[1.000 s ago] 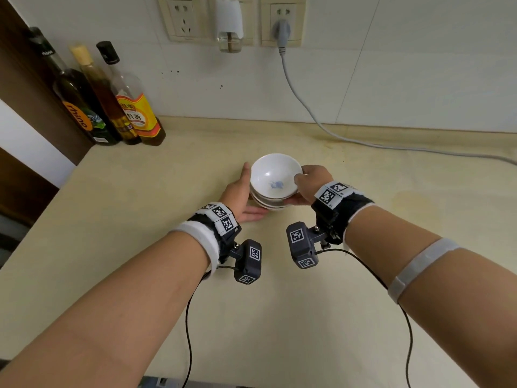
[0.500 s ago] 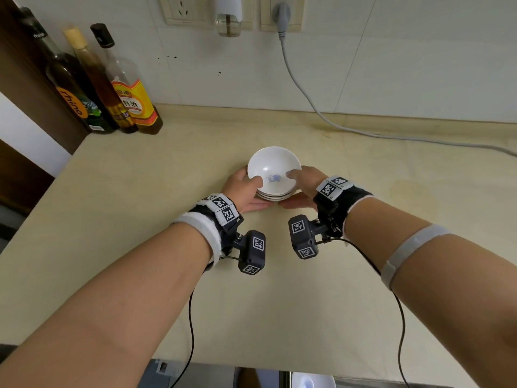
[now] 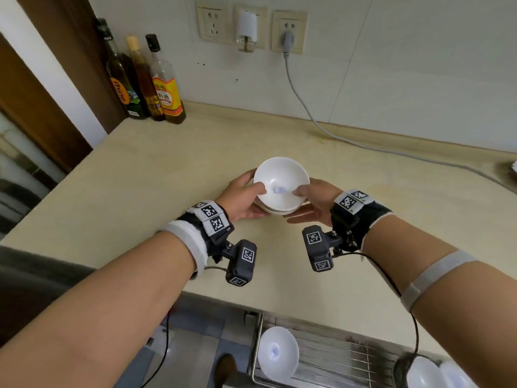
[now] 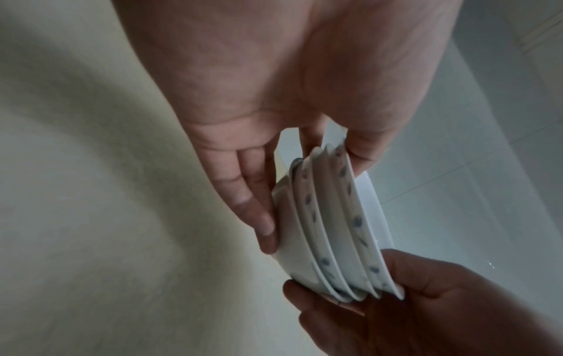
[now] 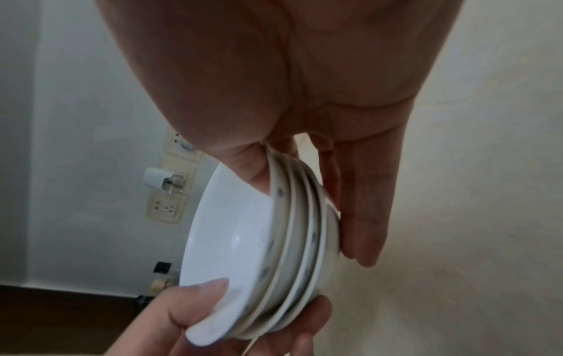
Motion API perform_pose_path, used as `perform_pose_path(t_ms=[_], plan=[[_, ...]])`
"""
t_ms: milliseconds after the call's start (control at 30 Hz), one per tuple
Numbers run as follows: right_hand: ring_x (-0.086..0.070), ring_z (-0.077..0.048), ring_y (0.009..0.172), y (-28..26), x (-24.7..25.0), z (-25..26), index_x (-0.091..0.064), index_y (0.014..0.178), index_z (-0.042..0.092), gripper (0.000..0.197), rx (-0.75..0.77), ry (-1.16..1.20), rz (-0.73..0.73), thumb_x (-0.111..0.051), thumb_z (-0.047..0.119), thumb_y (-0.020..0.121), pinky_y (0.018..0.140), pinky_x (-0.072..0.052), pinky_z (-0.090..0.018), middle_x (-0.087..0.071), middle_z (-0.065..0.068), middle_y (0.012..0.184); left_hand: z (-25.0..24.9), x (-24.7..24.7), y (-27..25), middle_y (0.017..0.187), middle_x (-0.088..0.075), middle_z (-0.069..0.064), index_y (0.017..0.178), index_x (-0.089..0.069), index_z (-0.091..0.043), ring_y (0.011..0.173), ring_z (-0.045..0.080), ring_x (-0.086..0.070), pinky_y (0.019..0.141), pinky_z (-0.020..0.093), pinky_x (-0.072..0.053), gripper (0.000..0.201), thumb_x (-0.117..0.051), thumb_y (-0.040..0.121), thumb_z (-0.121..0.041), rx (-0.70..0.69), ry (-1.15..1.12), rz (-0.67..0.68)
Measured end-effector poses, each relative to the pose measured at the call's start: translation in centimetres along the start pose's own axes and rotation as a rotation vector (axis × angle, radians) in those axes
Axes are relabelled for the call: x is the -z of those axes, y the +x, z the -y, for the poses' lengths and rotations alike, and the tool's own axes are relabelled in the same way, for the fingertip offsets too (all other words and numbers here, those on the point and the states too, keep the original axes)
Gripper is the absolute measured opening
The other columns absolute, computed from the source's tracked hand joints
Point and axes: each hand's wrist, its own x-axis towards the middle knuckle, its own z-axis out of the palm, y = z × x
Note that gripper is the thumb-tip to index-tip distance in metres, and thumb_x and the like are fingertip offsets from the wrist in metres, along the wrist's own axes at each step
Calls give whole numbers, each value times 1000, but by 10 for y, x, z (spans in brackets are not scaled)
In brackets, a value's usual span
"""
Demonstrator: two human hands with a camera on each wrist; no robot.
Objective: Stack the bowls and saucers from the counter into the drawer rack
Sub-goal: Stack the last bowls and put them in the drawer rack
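Note:
A stack of several white saucers with small blue marks is held above the beige counter between both hands. My left hand pinches its left rim, thumb inside the top saucer and fingers underneath. My right hand pinches the right rim the same way. The left wrist view shows the stack of saucers edge-on, with my left hand on it, fingers along the bottom. In the right wrist view the stack sits between thumb and fingers of my right hand. The drawer rack below the counter edge holds white bowls.
Three bottles stand at the back left corner against the wall. A grey cable runs from a wall socket across the back of the counter to the right. A dark wooden frame borders the counter's left side.
The stack has come off the counter and moved toward me with both hands. Both thumbs now lie inside the top saucer. The view has tilted down, revealing the drawer rack.

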Motion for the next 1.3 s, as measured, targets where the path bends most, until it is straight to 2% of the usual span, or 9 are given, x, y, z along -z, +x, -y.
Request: perform_pose_path(t_ms=[300, 467, 533, 633, 733, 867, 1000, 1133, 1300], plan=[[-69, -39, 97, -78, 51, -90, -46, 136, 2, 47, 30, 26, 259, -43, -6, 90, 77, -63, -44, -58, -21, 127, 72, -89, -128, 127, -67, 16, 137, -53, -33, 91, 35, -72, 88, 43, -60, 45, -63, 94, -28, -101, -31, -214], [-67, -40, 107, -122, 84, -138, -48, 135, 1, 46, -17, -89, 399, -41, -7, 90, 82, -62, -47, -59, -22, 131, 126, -143, -195, 129, -66, 5, 129, -56, -34, 91, 31, -73, 90, 43, -55, 50, -44, 93, -66, -10, -172, -291], [-66, -41, 110, -136, 94, -153, -47, 137, 0, 46, -51, -121, 441, -41, -7, 91, 80, -62, -46, -58, -23, 132, 146, -153, -215, 119, -70, 4, 124, -58, -31, 93, 27, -74, 90, 41, -54, 50, -36, 96, -66, 56, -186, -352], [-64, -41, 113, -148, 105, -178, -45, 138, 2, 46, -113, -126, 484, -41, -7, 93, 75, -63, -44, -58, -23, 133, 190, -150, -225, 102, -68, 10, 114, -63, -13, 78, 25, -69, 75, 34, -54, 39, -52, 98, -47, 159, -7, -594], [-65, -38, 112, -148, 115, -204, -45, 139, 5, 47, -163, -176, 504, -42, -5, 94, 86, -60, -47, -59, -22, 132, 245, -137, -220, 110, -68, 17, 127, -53, -1, 98, 38, -68, 87, 46, -57, 78, -73, 74, -54, 369, 168, -851], [-64, -39, 115, -140, 127, -243, -44, 140, 7, 49, -229, -219, 466, -45, -5, 92, 88, -59, -49, -59, -21, 134, 314, -127, -200, 134, -54, 11, 142, -24, -20, 112, 38, -61, 85, 51, -58, 140, -80, 29, -81, 619, -42, -882], [-63, -39, 112, -129, 137, -274, -49, 134, 6, 45, -261, -235, 415, -45, -6, 91, 88, -59, -51, -61, -20, 127, 308, -153, -200, 124, -59, 13, 135, -42, -6, 94, 35, -70, 55, 43, -62, 96, -81, 63, -55, 599, -200, -752], [-65, -39, 106, -113, 148, -294, -50, 129, -1, 38, -318, -264, 335, -45, -5, 92, 90, -57, -51, -63, -22, 118, 311, -160, -191, 104, -72, 18, 119, -61, -3, 68, 31, -77, 55, 44, -61, 51, -71, 80, -33, 538, -350, -663], [-66, -43, 104, -90, 154, -315, -48, 128, -1, 35, -410, -312, 252, -46, -4, 93, 96, -54, -54, -62, -25, 118, 312, -157, -197, 108, -72, 21, 120, -60, -3, 74, 32, -77, 59, 41, -61, 50, -70, 81, -32, 553, -359, -615]])
